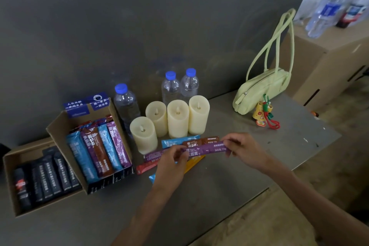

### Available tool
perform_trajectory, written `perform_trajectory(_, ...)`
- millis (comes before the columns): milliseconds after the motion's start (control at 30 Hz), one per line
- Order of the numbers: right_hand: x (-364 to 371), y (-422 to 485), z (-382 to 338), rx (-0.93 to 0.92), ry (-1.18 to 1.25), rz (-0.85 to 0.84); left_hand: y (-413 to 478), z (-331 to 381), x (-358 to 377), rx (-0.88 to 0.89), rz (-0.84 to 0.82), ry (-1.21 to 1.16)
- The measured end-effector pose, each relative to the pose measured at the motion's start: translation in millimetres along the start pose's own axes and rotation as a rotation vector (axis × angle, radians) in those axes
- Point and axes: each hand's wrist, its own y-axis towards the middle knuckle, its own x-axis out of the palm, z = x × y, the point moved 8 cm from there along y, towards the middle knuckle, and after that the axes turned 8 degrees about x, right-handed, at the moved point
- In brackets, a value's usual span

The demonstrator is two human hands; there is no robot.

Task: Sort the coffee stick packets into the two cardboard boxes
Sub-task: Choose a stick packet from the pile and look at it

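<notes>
A purple coffee stick packet [207,150] is held level between both hands, just above a loose pile of packets [179,143] on the table. My left hand [171,163] pinches its left end and my right hand [242,149] pinches its right end. The pile holds blue, brown, purple, red and orange packets. To the left, an open cardboard box [60,124] contains several coloured packets standing side by side. Further left a second cardboard box [9,175] holds several black packets.
Several cream pillar candles [177,119] stand right behind the pile, with three water bottles [170,88] behind them against the grey wall. A pale green handbag [261,90] with a charm lies at the right. The table's front edge runs diagonally below my arms.
</notes>
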Motion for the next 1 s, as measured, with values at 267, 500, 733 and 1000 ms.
perform_trajectory(267, 39, 3, -20, -0.013, -0.062, -0.144, -8, 3, -29, -0.02, 0.138, -0.14)
perform_trajectory(500, 102, 2, -69, -0.171, 0.171, -0.161, -28, -10, -78, -0.07, 0.343, -0.42)
perform_trajectory(733, 161, -1, -121, -0.161, 0.074, -0.302, -44, -20, -148, -0.032, 0.517, -0.325)
perform_trajectory(1000, 221, -11, -173, -0.268, -0.103, -0.274, -59, -40, -186, -0.041, 0.532, -0.092)
